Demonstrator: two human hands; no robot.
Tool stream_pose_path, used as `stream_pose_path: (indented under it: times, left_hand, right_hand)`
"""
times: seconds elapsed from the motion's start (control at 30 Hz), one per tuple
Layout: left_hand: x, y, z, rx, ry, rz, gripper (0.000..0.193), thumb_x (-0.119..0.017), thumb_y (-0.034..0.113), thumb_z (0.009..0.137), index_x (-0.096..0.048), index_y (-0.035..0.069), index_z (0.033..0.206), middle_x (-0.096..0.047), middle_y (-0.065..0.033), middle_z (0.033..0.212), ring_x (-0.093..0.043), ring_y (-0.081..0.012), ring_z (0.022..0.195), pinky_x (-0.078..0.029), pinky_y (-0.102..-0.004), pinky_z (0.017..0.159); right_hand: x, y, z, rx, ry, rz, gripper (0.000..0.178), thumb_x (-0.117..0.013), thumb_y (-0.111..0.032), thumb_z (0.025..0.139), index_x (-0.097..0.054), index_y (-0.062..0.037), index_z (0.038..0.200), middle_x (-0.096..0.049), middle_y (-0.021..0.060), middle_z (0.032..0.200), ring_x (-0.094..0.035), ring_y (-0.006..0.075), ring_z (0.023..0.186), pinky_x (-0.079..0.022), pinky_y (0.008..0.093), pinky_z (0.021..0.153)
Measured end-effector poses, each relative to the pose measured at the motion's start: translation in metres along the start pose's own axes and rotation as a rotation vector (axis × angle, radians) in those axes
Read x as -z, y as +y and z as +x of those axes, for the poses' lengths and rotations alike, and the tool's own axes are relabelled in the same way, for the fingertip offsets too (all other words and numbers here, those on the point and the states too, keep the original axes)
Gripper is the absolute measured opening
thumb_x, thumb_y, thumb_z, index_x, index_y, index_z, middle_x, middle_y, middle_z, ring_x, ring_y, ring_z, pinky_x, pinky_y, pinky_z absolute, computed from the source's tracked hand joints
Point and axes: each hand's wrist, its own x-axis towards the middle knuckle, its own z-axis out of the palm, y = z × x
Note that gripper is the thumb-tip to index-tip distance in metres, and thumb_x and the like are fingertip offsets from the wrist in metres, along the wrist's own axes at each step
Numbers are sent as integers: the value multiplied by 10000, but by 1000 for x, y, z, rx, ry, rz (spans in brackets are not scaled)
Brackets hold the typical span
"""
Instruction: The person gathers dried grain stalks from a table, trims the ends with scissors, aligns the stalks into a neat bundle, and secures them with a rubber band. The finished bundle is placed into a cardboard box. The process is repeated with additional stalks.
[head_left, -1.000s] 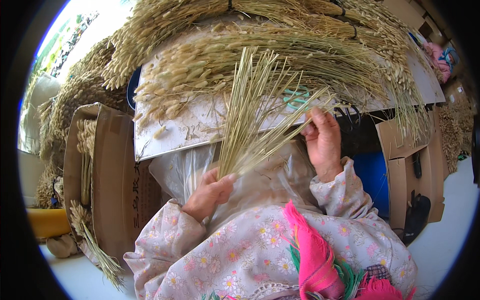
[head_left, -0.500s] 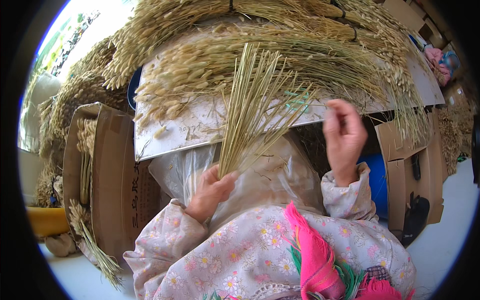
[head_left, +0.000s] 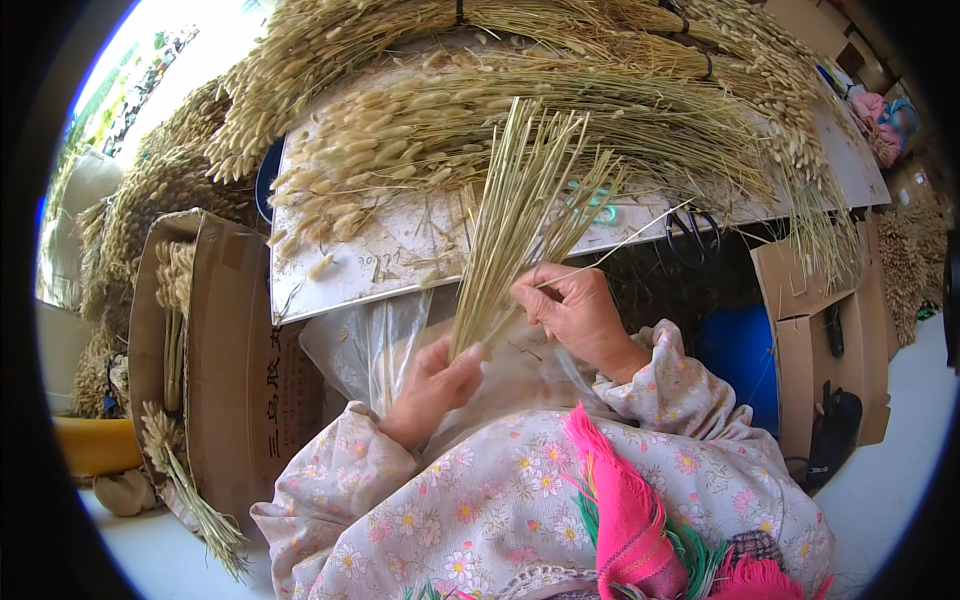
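My left hand (head_left: 432, 388) is closed around the lower part of a bundle of dried grass stems (head_left: 518, 210). The bare stem ends fan upward, above my lap and in front of the table edge. Below the grip, the bundle's other end is hidden by my hand and sleeve. My right hand (head_left: 580, 315) is closed in a pinch at the bundle's right side, just above the left hand. One thin stem (head_left: 645, 232) sticks out from behind its fingers toward the upper right; the pinched spot itself is partly covered.
Bunny-tail grass (head_left: 400, 130) lies in thick layers across the white table (head_left: 340, 275). Near its front edge are a green ring-like item (head_left: 600, 208) and dark scissor-like handles (head_left: 693, 237). Cardboard boxes stand left (head_left: 230, 350) and right (head_left: 815, 340). Clear plastic (head_left: 350, 350) hangs below the table.
My right hand has moved left and down from beside the bundle to pinch at its right side. The bundle in my left hand has shifted slightly right, its splayed stems closer together.
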Motion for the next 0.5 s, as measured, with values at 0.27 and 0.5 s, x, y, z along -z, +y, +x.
stream_pose_path:
  times: [0.27,0.5]
  left_hand:
    - [14,-3,4,72,-7,-98,160,-569,227,935,-565,105,831,-392,69,577,-303,-33,476,-209,-216,426]
    - [19,-2,1,29,53,-95,180,-571,231,936,-579,91,823,-376,68,553,-290,-35,460,-196,-220,420]
  right_hand:
    - [34,-4,2,49,148,499,199,-557,-196,945,-629,-35,852,-565,1,616,-429,29,426,-346,177,392]
    - [110,-4,-9,460,-393,1422,720,-502,-549,887,-362,-15,1349,-570,46,623,-467,92,394,-348,223,358]
